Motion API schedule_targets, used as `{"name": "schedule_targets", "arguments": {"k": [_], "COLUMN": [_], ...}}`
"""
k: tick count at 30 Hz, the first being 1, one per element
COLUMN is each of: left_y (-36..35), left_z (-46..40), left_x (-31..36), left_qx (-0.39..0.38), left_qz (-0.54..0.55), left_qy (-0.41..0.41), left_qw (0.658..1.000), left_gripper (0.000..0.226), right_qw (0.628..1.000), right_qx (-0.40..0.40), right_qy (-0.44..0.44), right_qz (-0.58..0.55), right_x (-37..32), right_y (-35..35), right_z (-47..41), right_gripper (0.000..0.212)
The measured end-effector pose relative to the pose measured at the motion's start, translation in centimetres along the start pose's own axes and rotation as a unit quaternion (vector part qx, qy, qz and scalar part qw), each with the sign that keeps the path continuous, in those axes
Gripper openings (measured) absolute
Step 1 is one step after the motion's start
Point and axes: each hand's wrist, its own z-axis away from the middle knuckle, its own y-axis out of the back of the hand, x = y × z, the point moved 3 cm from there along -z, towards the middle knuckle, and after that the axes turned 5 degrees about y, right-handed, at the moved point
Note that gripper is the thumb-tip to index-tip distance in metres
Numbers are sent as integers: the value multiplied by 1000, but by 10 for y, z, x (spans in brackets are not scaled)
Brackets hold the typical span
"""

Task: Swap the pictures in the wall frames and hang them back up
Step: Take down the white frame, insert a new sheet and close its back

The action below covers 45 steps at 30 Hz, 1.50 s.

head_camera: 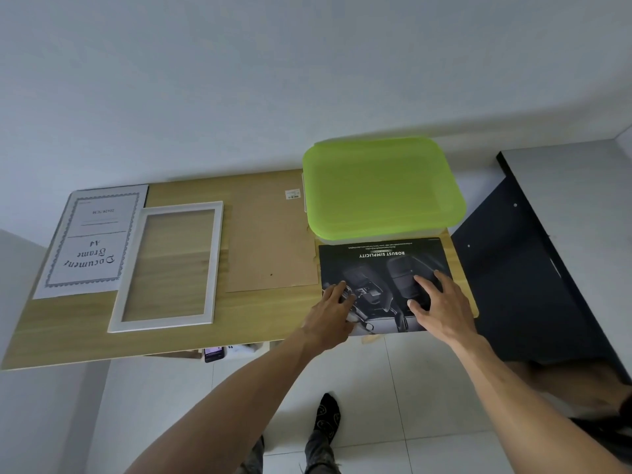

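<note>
Your 2 bare arms reach forward. Left hand (330, 311) lies palm down, fingers relaxed; right hand (439, 302) palm down, fingers spread, nearly straight.

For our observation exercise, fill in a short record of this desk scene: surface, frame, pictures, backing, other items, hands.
surface: wooden table
frame: white frame, empty, lying flat
pictures: Document Frame A4 sheet left of the frame; dark car-interior print at right
backing: brown backing board, flat, mid-table
other items: green-lidded box behind the print
hands: left hand and right hand rest on the print, fingers spread
</note>
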Motion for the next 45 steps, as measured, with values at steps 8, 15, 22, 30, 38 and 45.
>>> {"name": "schedule_targets", "arguments": {"k": [8, 15, 22, 30, 38, 45], "left_y": [24, 68, 113, 165, 180, 158], "left_z": [16, 44, 74, 112, 155, 174], "left_x": [-42, -119, -222, -353, -490, -556], "left_qx": [90, 151, 188, 227, 192, 98], "left_qz": [32, 121, 152, 134, 94, 63], "left_qy": [-9, 133, 197, 235, 296, 248], "left_qw": [995, 972, 950, 936, 931, 962], "left_gripper": [56, 65, 61, 55, 63, 92], "right_qw": [999, 991, 975, 957, 932, 909], "right_qx": [20, 9, -20, -32, -72, -122], "right_qy": [40, 132, 220, 288, 354, 392], "right_qz": [-7, -14, -1, -9, -4, 72], "right_x": [-40, -133, -259, -425, -575, -648], "right_y": [11, 6, -7, -32, -83, -146], "right_z": [-2, -24, -56, -90, -104, -99], "right_gripper": [63, 60, 57, 55, 61, 72]}}
